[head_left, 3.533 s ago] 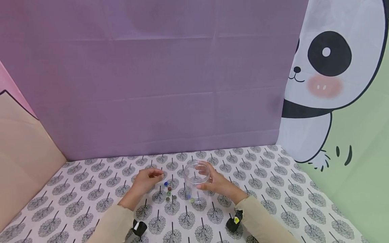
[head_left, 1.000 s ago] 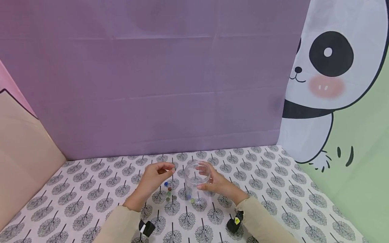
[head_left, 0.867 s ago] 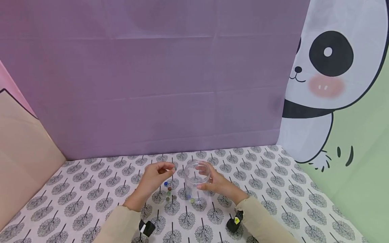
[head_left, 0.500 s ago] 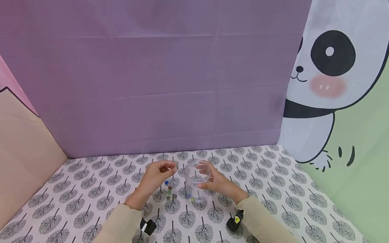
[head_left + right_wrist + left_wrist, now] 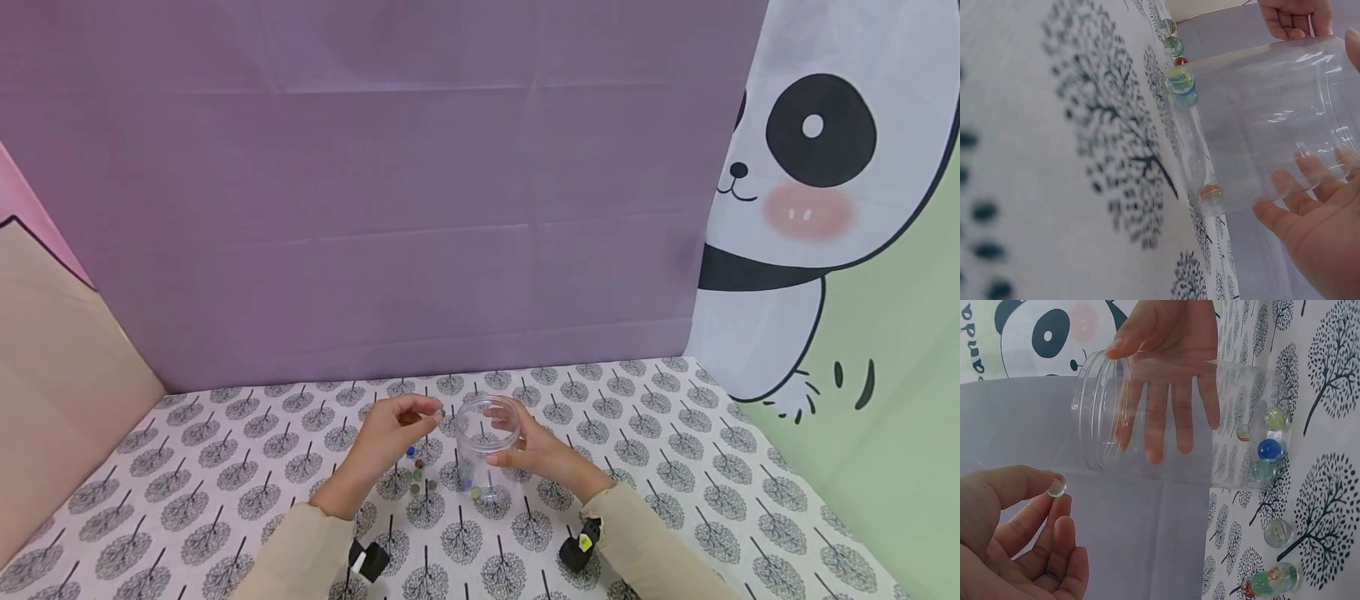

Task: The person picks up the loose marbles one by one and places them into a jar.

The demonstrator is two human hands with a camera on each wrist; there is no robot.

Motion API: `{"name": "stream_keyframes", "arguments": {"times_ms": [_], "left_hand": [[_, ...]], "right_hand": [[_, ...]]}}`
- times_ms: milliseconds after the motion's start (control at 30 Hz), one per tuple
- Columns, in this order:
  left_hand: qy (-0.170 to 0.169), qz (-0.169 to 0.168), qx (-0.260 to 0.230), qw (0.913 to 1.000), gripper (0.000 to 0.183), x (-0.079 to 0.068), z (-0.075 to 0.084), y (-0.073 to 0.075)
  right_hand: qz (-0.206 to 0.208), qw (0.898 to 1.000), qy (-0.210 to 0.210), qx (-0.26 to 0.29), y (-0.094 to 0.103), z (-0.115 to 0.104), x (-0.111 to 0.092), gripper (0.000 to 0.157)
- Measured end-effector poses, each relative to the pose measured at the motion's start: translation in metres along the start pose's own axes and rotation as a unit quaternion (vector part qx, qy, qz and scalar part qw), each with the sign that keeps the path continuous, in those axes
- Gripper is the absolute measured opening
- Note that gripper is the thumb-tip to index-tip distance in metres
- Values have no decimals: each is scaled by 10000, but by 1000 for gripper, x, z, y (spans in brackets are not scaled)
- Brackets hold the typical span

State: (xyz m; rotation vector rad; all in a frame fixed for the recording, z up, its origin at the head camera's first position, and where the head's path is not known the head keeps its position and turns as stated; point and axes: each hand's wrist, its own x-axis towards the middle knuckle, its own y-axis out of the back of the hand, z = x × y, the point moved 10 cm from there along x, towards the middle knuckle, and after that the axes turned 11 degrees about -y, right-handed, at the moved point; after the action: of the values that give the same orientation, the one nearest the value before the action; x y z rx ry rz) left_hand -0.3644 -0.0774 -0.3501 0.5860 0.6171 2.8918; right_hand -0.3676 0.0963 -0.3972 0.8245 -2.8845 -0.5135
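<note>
My left hand (image 5: 390, 429) pinches a clear glass marble (image 5: 1057, 487) between thumb and forefinger, just left of the jar's mouth at about rim height. An upright, lidless clear plastic jar (image 5: 471, 462) stands on the cloth, and my right hand (image 5: 536, 450) grips it from the right, thumb near the rim and fingers spread behind the wall. Inside at the bottom lie several marbles, among them a blue marble (image 5: 1269, 449), a yellow marble (image 5: 1276, 417) and an orange-streaked marble (image 5: 1212, 192).
Several loose marbles lie on the cloth left of the jar, with a blue marble (image 5: 410, 451) farthest back and a green marble (image 5: 417, 476) nearer. The tree-print cloth (image 5: 247, 467) runs back to a purple curtain (image 5: 390, 208). A panda-print panel (image 5: 765, 333) stands at the right.
Over the last few seconds my left hand has moved right and slightly up toward the jar's mouth, and the pinched marble now shows at its fingertips. The right hand and jar stay in place.
</note>
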Motion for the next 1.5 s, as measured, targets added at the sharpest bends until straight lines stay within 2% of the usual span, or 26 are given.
{"name": "stream_keyframes", "arguments": {"times_ms": [167, 767, 1067, 1333, 1500], "left_hand": [[44, -27, -189, 9998, 19, -1, 0, -3], [-139, -48, -221, 9996, 16, 0, 6, -10], [-122, -138, -377, 9991, 17, 0, 7, -15], [-7, -286, -451, 9986, 19, -2, 8, -20], [-92, -322, -462, 9984, 19, -2, 12, -22]], "right_hand": [[2, 10000, -8, 54, 0, 0, 0, 83], [-70, 9999, -13, 90, -2, 0, 0, 82], [14, 10000, -41, -81, 0, 1, 0, 83], [-26, 10000, -63, 18, 0, 1, -1, 85], [-26, 10000, -27, -20, 0, 0, 0, 84]]}}
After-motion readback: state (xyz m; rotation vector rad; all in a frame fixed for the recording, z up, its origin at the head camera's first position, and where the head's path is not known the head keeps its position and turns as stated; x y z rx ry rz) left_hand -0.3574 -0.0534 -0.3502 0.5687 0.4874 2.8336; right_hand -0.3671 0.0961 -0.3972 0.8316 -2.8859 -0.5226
